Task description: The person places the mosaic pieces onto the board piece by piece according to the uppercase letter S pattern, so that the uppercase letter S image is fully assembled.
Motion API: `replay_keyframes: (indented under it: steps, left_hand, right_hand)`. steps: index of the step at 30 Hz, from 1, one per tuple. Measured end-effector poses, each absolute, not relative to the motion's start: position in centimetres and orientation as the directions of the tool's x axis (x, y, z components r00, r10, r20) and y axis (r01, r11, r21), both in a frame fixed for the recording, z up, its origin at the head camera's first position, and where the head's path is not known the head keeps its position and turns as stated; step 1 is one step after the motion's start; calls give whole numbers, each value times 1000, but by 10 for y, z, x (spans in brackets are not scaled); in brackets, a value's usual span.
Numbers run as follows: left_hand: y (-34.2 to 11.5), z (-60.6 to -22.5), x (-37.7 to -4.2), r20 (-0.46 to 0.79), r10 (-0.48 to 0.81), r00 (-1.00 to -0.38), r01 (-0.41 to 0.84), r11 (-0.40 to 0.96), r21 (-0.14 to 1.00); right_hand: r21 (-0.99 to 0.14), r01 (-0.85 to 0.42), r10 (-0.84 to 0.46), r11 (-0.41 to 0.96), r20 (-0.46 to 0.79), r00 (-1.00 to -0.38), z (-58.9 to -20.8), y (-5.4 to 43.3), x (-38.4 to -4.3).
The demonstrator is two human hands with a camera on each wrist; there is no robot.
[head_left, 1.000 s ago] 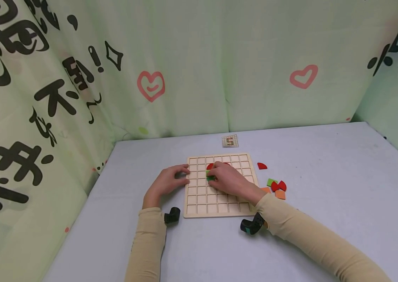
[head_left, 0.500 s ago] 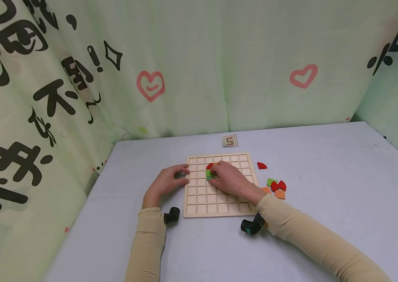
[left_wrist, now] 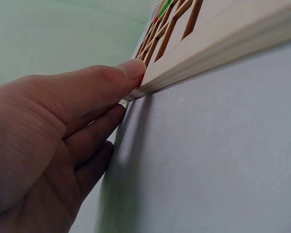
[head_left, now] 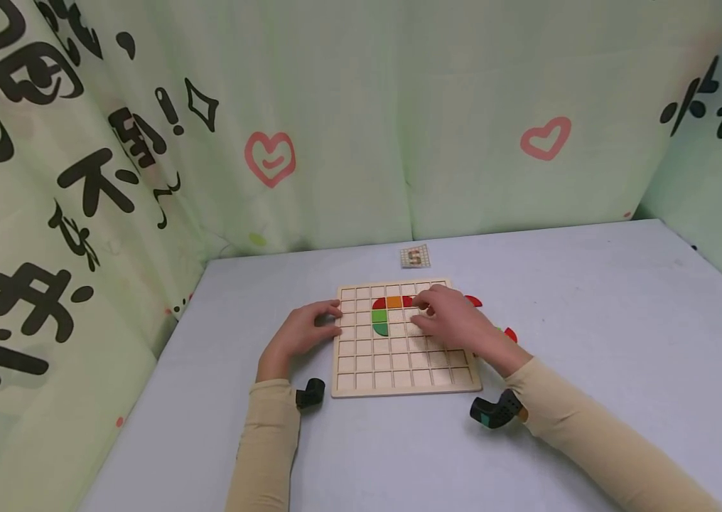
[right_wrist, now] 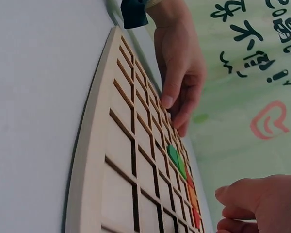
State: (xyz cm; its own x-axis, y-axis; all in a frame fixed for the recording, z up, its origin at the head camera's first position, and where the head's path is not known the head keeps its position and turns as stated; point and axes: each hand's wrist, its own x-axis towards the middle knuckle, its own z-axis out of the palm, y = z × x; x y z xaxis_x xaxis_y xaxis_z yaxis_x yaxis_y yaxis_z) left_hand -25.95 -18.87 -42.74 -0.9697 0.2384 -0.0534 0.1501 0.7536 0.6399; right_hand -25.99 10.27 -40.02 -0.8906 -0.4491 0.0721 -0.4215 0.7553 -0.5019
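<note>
While left hand (head_left: 300, 329) touches board (head_left: 401, 361) | right hand (head_left: 457, 318) hovers above it | each grip slack | curtain (head_left: 342, 206) reads "不" (head_left: 90, 186)

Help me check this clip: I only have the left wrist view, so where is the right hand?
Observer: The right hand reaches over the right side of the board.
Operator: How are the colours arranged along the coloured row?
Observer: An orange piece sits between two red pieces.
Operator: Anything beyond the far edge?
Observer: Yes, a small card lies on the table there.
</note>
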Motion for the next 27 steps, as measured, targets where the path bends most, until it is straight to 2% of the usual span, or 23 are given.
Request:
replay_keyframes:
  steps: [14,27]
  left_hand:
    - [-189,-427,-258,-44,246,-968,160,749,643]
    - [-190,-429,-259,-54,244,-968,154,752,642]
  right_hand:
    - [-508,-307,-348,804,17,-938,-391,184,-244]
    - [-493,-328,-397,806,-39,-917,-395,208,-237]
